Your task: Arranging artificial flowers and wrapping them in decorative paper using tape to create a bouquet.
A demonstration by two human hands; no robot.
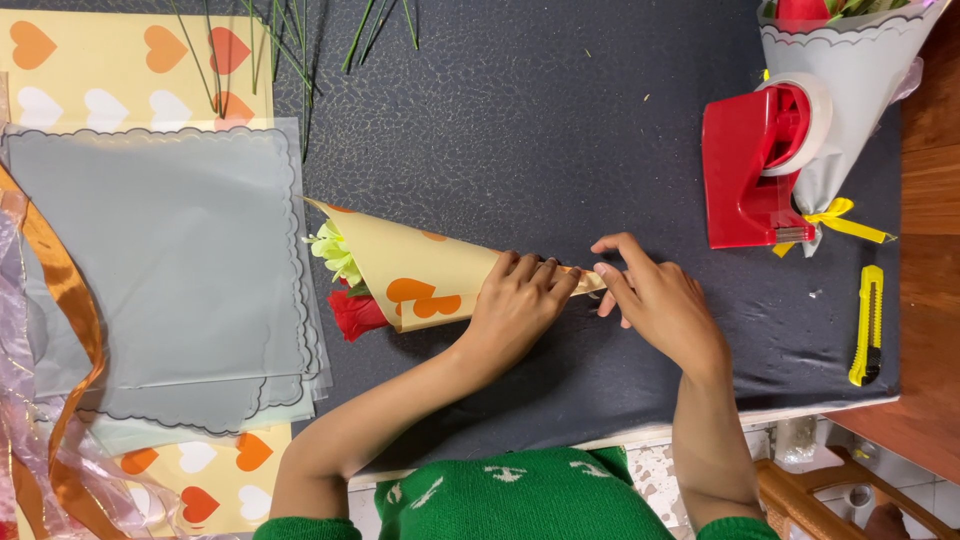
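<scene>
left hand [515, 300] clamps the heart-print paper cone [425, 275] around a red rose [355, 313] while right hand [655, 300] pinches its tip; loosening either could unroll it.

Left hand [515, 300] curled in grip; right hand [655, 295] pinching beside it.

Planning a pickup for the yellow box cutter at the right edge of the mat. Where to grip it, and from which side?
Grip the yellow box cutter across its long flat sides near the middle, coming straight down from above. It lies flat on the dark mat, long axis running away from the person, with bare mat on both sides. It seems best to avoid the dark end nearest the person, probably the blade end.
</scene>
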